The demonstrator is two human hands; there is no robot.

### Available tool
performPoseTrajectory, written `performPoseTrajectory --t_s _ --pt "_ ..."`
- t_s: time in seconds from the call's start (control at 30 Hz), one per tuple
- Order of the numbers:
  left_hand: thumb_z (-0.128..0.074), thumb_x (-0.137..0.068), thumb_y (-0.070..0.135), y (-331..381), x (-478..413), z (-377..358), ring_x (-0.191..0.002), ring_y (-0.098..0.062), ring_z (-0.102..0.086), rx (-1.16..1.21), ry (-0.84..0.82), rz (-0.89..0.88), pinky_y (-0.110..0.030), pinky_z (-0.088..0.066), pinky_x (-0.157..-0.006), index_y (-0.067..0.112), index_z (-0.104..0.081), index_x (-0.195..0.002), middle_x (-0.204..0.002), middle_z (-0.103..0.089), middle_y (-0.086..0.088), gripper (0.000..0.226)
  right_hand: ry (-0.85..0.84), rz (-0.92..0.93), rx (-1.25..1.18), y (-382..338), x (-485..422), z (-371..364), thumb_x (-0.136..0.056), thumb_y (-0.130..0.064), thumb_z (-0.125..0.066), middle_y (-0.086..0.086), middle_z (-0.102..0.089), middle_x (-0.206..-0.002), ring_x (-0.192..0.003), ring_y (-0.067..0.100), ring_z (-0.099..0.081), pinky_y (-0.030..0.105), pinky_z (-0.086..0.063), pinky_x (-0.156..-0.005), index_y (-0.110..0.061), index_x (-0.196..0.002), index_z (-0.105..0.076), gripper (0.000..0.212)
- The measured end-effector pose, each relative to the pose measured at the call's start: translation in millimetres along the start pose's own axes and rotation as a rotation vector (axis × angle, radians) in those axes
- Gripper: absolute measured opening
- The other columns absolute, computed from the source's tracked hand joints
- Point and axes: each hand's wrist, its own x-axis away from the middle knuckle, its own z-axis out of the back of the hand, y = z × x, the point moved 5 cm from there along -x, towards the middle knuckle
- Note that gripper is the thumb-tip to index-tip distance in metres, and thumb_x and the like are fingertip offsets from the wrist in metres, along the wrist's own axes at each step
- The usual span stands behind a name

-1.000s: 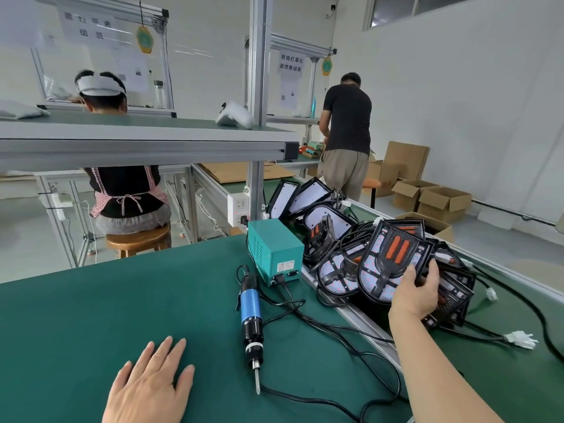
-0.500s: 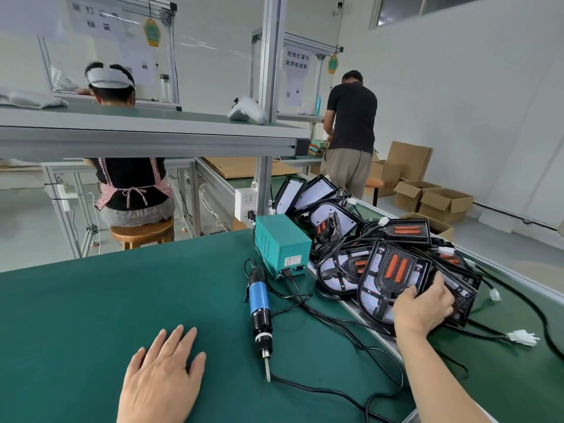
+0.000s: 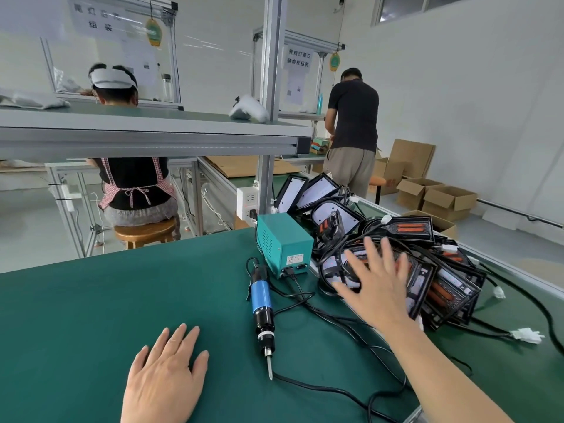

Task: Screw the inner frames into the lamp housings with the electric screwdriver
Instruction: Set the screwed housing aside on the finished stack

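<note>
A heap of black lamp housings [image 3: 439,279] with orange inserts and trailing cables lies on the right of the green bench. My right hand [image 3: 377,285] hovers over the near left side of the heap with its fingers spread, holding nothing; it is blurred. The electric screwdriver [image 3: 261,306], blue and black, lies on the mat with its bit pointing toward me, between my two hands. My left hand [image 3: 164,377] rests flat on the mat, fingers straight, to the left of the screwdriver's tip.
A teal power box [image 3: 283,248] stands behind the screwdriver, with black cables [image 3: 335,325] looping across the mat. An aluminium post [image 3: 270,117] and shelf [image 3: 146,135] rise at the back. Two people work beyond. Cardboard boxes [image 3: 436,199] sit on the floor at right.
My right hand has let go of the lamp housing it was gripping and moved left with its fingers spread. The view has shifted closer. My left hand has stayed flat.
</note>
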Motion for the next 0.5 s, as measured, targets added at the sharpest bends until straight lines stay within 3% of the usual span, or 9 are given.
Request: performPoseTrajectory --t_s 0.1,0.23,0.5 --pt "-0.019 -0.101 0.062 1 -1 -1 -0.155 -0.001 -0.002 0.01 0.003 0.002 -0.03 -0.006 -0.126 0.053 -0.012 -0.155 -0.166 -0.008 0.027 0.056 -0.163 0.114 0.098 -17 -4 -24 -0.087 -0.08 -0.041 0.002 -0.012 -0.171 -0.156 0.037 0.007 0.068 0.004 -0.119 -0.047 -0.154 -0.033 0.075" --pt "-0.019 -0.101 0.061 2 -1 2 -0.155 -0.002 -0.002 0.016 -0.003 -0.001 -0.031 -0.006 -0.126 0.052 -0.012 -0.156 -0.166 -0.007 0.026 0.056 -0.307 0.063 0.086 -13 -16 -40 -0.089 -0.081 -0.038 -0.002 -0.016 -0.169 -0.155 0.04 0.005 0.073 0.004 -0.114 -0.051 -0.155 -0.022 0.075" --pt "-0.019 -0.101 0.062 3 2 2 -0.155 0.0 -0.001 0.027 -0.015 0.016 -0.029 -0.004 -0.126 0.054 -0.01 -0.155 -0.165 -0.006 0.028 0.055 -0.349 0.067 0.068 14 -23 -47 -0.094 -0.075 -0.038 -0.005 -0.019 -0.169 -0.154 0.042 -0.007 0.075 0.002 -0.114 -0.055 -0.156 -0.005 0.073"
